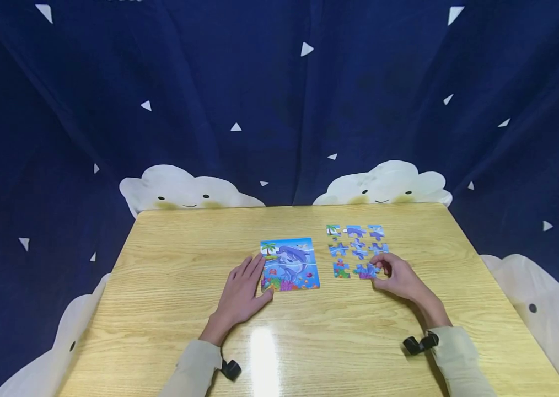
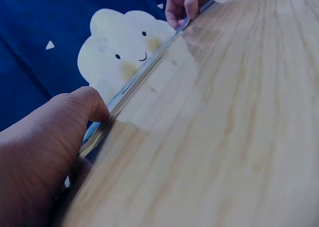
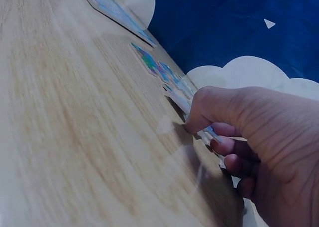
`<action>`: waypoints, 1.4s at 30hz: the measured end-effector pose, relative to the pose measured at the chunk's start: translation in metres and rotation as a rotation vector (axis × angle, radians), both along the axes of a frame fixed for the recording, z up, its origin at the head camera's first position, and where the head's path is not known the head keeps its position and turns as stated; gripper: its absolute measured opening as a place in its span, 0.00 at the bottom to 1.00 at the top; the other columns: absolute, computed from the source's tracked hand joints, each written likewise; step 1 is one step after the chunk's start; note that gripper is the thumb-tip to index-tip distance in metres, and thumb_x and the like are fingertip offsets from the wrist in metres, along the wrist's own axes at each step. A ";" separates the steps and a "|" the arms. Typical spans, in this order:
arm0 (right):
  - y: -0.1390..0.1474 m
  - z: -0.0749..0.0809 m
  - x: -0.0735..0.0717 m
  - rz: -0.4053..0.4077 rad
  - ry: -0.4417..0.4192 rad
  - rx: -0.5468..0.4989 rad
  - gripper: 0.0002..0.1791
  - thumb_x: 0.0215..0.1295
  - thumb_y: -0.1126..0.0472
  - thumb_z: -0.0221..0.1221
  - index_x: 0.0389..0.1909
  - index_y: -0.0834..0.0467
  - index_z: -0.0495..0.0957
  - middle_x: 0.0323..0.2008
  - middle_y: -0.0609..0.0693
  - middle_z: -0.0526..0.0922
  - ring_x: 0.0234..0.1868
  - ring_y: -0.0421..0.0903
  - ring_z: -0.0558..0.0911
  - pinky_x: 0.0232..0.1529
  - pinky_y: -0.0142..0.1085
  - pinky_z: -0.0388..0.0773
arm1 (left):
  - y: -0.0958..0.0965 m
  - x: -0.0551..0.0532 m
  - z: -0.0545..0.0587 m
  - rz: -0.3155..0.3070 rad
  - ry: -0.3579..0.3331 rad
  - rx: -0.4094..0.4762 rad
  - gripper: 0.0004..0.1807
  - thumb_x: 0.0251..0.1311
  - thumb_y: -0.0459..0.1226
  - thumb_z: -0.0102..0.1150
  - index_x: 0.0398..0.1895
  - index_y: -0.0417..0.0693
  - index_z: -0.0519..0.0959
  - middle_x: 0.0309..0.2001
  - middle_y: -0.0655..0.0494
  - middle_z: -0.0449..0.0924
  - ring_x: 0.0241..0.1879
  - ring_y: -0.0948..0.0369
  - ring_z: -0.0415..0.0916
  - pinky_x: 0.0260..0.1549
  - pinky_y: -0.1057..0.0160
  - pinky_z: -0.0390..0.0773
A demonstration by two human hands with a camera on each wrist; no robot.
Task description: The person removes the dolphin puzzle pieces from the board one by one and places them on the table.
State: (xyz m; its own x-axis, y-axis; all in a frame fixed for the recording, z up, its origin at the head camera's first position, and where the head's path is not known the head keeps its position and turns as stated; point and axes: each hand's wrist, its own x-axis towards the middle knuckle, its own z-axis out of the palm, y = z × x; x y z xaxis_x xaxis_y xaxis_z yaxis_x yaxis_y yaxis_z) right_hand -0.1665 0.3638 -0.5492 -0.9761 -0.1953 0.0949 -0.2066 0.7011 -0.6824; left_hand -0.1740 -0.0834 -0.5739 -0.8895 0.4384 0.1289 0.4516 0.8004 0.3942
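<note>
A square dolphin picture board lies on the table, complete with palm tree and coral. Flat and with fingers extended, my left hand rests along its left edge, the thumb at the lower left corner. In the left wrist view that thumb touches the rim of the board. To the right, loose jigsaw pieces lie in spaced rows. At their lower right, my right hand pinches a jigsaw piece between thumb and fingers. In the right wrist view this piece looks tilted, partly hidden by the thumb.
The wooden table carries the board and pieces. Behind it hangs a dark blue curtain with white triangles and clouds. Small black devices are strapped at both wrists. Light glares off the table front.
</note>
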 end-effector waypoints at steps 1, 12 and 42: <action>0.000 0.000 0.000 0.002 -0.004 0.002 0.22 0.52 0.68 0.74 0.49 0.59 0.80 0.37 0.51 0.78 0.33 0.46 0.71 0.33 0.34 0.69 | 0.000 0.000 0.000 0.000 0.001 -0.001 0.47 0.70 0.63 0.48 0.85 0.50 0.52 0.84 0.56 0.49 0.83 0.50 0.45 0.75 0.41 0.53; 0.000 0.003 -0.001 0.022 -0.021 0.020 0.23 0.54 0.67 0.74 0.51 0.61 0.80 0.38 0.51 0.78 0.34 0.46 0.71 0.34 0.34 0.69 | 0.000 -0.001 0.000 -0.004 0.012 0.003 0.47 0.70 0.63 0.48 0.85 0.49 0.52 0.84 0.56 0.49 0.83 0.50 0.45 0.75 0.41 0.54; -0.104 0.024 0.006 0.283 0.174 0.138 0.22 0.60 0.61 0.70 0.55 0.62 0.83 0.49 0.52 0.82 0.51 0.49 0.78 0.51 0.48 0.77 | 0.000 0.000 -0.001 -0.011 0.022 0.017 0.46 0.71 0.62 0.47 0.85 0.49 0.53 0.84 0.55 0.49 0.83 0.49 0.46 0.75 0.40 0.55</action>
State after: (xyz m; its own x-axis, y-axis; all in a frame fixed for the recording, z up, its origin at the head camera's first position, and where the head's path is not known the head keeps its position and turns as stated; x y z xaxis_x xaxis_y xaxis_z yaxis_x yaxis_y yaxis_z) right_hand -0.1602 0.2594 -0.5256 -0.8533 -0.4777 0.2089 -0.5102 0.6826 -0.5232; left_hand -0.1743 -0.0834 -0.5747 -0.8816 0.4457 0.1556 0.4689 0.7888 0.3974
